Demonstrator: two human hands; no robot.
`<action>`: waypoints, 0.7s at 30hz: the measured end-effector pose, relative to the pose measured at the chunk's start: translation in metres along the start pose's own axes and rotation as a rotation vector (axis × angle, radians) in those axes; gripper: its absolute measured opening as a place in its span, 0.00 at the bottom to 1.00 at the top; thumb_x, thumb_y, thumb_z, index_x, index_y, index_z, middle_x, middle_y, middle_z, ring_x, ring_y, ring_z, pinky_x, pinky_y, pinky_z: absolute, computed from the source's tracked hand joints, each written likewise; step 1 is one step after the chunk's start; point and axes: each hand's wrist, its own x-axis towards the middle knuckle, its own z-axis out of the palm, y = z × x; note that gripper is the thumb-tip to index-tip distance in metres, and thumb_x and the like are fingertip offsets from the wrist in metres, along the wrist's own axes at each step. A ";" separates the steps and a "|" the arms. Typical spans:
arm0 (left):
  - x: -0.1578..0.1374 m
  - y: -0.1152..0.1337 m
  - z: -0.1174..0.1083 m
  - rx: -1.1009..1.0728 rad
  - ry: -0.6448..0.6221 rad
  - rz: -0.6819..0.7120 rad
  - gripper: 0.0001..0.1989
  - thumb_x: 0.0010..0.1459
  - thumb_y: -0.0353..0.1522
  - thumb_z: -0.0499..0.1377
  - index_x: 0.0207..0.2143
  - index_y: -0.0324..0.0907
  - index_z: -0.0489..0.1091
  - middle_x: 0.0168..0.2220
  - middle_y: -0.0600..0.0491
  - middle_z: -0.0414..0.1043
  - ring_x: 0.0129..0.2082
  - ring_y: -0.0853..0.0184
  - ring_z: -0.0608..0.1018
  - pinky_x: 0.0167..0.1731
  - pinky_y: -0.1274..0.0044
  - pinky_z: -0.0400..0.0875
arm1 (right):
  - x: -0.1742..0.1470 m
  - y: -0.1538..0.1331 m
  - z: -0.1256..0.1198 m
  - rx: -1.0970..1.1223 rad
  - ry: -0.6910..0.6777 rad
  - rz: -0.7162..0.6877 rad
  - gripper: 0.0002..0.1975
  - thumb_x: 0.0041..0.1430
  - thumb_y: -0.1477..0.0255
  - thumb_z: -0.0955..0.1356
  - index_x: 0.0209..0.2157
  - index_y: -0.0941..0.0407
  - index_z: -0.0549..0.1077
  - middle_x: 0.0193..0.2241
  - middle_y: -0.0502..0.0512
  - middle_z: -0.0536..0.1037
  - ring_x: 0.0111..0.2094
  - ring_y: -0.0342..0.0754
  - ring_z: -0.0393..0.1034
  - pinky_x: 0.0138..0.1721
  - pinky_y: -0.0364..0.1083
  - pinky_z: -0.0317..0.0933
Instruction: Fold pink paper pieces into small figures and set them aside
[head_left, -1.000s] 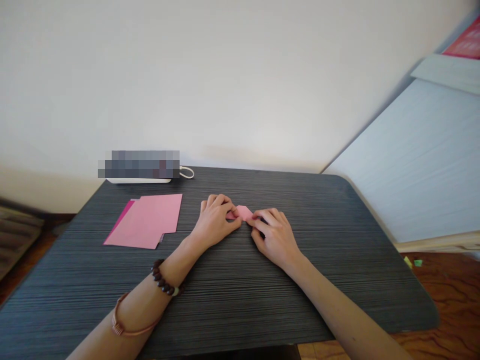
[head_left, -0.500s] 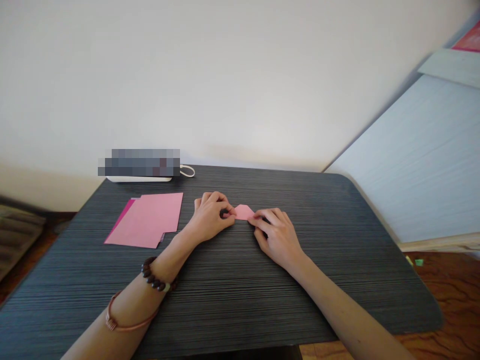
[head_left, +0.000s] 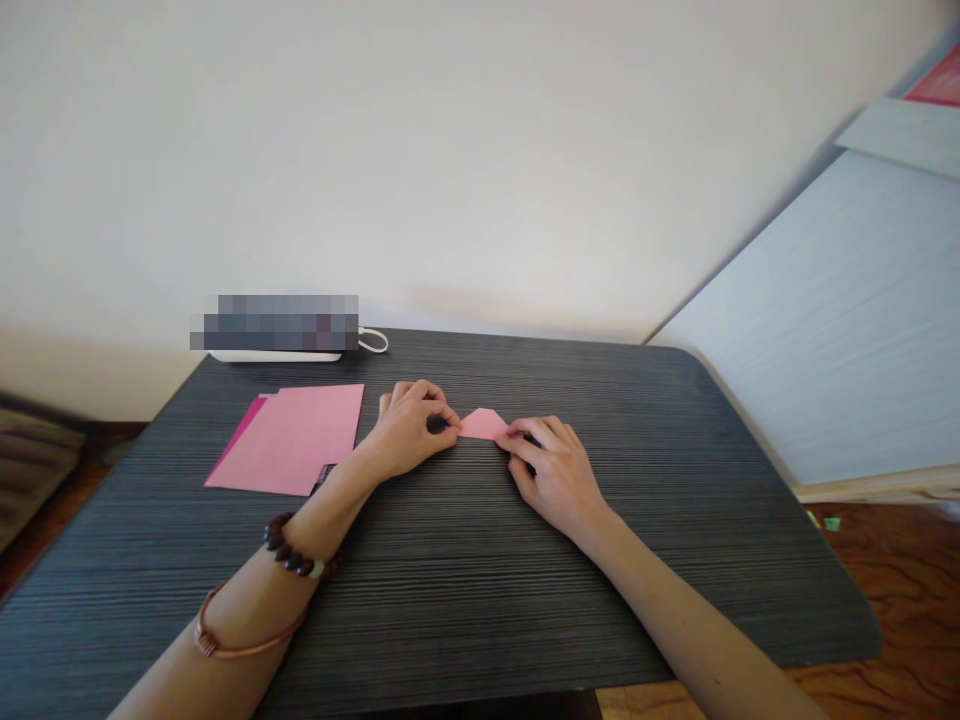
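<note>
Pink sheets (head_left: 292,440) overlap on the left of our dark tabletop (head_left: 480,600), then it's our left hand (head_left: 405,432), grip pinching one end of that little folded paper (head_left: 482,425) sitting between our hands mid-tabletop, and our right hand (head_left: 556,475) has its grip pinched on the other end.

The left arm (head_left: 255,612) and right arm (head_left: 667,615), bare-skinned, slant inward over the near edge of the counter (head_left: 480,580). The left grip (head_left: 409,430), back upward, pinches thumb and forefinger together at the tips, its other fingers curled. The right grip (head_left: 551,465), likewise back upward, bends its fingers leftward. The two grips face each other, slightly apart.
</note>
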 end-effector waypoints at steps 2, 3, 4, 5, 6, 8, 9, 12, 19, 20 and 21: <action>0.000 -0.002 -0.001 0.005 -0.002 -0.009 0.07 0.52 0.37 0.57 0.30 0.50 0.75 0.40 0.53 0.65 0.46 0.58 0.63 0.45 0.62 0.55 | 0.000 0.000 0.000 0.001 -0.003 0.002 0.14 0.56 0.77 0.63 0.41 0.51 0.75 0.42 0.52 0.73 0.42 0.51 0.62 0.42 0.51 0.58; 0.000 -0.003 -0.002 0.009 -0.001 -0.014 0.07 0.52 0.37 0.57 0.30 0.50 0.75 0.40 0.54 0.65 0.46 0.58 0.63 0.45 0.62 0.55 | 0.000 0.000 0.000 0.001 -0.006 0.002 0.14 0.56 0.77 0.63 0.41 0.51 0.75 0.42 0.52 0.73 0.42 0.51 0.62 0.42 0.51 0.59; 0.000 -0.004 -0.003 0.012 0.000 -0.020 0.07 0.52 0.37 0.57 0.30 0.50 0.75 0.40 0.54 0.65 0.46 0.58 0.63 0.45 0.62 0.56 | 0.000 0.000 0.000 0.000 -0.008 0.003 0.14 0.56 0.77 0.63 0.41 0.51 0.75 0.42 0.52 0.73 0.42 0.51 0.62 0.42 0.51 0.59; 0.000 -0.005 -0.004 0.014 -0.001 -0.024 0.07 0.52 0.37 0.57 0.30 0.51 0.75 0.40 0.54 0.65 0.46 0.58 0.63 0.45 0.62 0.55 | 0.000 0.000 0.000 0.000 -0.010 0.002 0.14 0.56 0.77 0.63 0.41 0.51 0.75 0.42 0.52 0.73 0.42 0.51 0.62 0.41 0.51 0.59; 0.000 -0.006 -0.005 0.013 -0.001 -0.028 0.07 0.52 0.37 0.57 0.30 0.51 0.75 0.40 0.54 0.65 0.46 0.57 0.63 0.46 0.61 0.55 | 0.000 0.000 0.000 0.000 -0.009 0.001 0.14 0.57 0.77 0.63 0.41 0.51 0.75 0.42 0.52 0.73 0.42 0.51 0.62 0.41 0.51 0.59; 0.000 -0.007 -0.006 0.008 -0.004 -0.035 0.07 0.51 0.37 0.57 0.30 0.51 0.75 0.40 0.54 0.65 0.46 0.57 0.63 0.47 0.61 0.55 | 0.000 0.000 0.000 0.003 -0.005 -0.001 0.14 0.56 0.77 0.63 0.41 0.50 0.75 0.42 0.52 0.73 0.42 0.51 0.62 0.41 0.51 0.59; 0.001 -0.008 -0.006 0.003 -0.009 -0.038 0.07 0.51 0.36 0.57 0.30 0.50 0.75 0.40 0.54 0.65 0.46 0.58 0.63 0.47 0.61 0.55 | 0.000 0.000 0.000 0.004 -0.002 -0.003 0.14 0.56 0.77 0.63 0.41 0.50 0.75 0.42 0.53 0.73 0.42 0.51 0.62 0.41 0.52 0.59; 0.000 -0.009 -0.007 -0.014 -0.020 -0.047 0.08 0.51 0.35 0.57 0.31 0.50 0.76 0.40 0.54 0.65 0.47 0.58 0.63 0.48 0.62 0.56 | 0.000 0.000 0.000 0.006 0.004 -0.010 0.14 0.56 0.77 0.63 0.41 0.51 0.75 0.42 0.53 0.73 0.41 0.51 0.62 0.41 0.52 0.59; -0.002 -0.008 -0.005 -0.009 0.050 0.001 0.12 0.52 0.29 0.52 0.35 0.49 0.74 0.42 0.54 0.69 0.48 0.59 0.64 0.49 0.61 0.55 | 0.000 0.000 0.002 0.016 0.011 -0.006 0.14 0.56 0.78 0.63 0.40 0.50 0.75 0.41 0.53 0.73 0.41 0.51 0.62 0.41 0.51 0.60; -0.002 -0.006 -0.004 -0.021 0.071 0.004 0.13 0.53 0.27 0.51 0.36 0.48 0.73 0.43 0.54 0.69 0.48 0.60 0.65 0.49 0.62 0.55 | 0.000 0.000 0.002 0.022 0.012 -0.002 0.14 0.56 0.78 0.63 0.40 0.50 0.75 0.41 0.53 0.73 0.41 0.51 0.62 0.41 0.51 0.60; -0.002 -0.004 -0.003 -0.038 0.091 0.012 0.15 0.53 0.26 0.50 0.37 0.48 0.73 0.43 0.54 0.70 0.47 0.61 0.66 0.49 0.63 0.56 | 0.001 0.000 0.002 0.029 0.014 0.001 0.14 0.56 0.78 0.63 0.40 0.50 0.75 0.41 0.53 0.73 0.41 0.51 0.62 0.41 0.51 0.60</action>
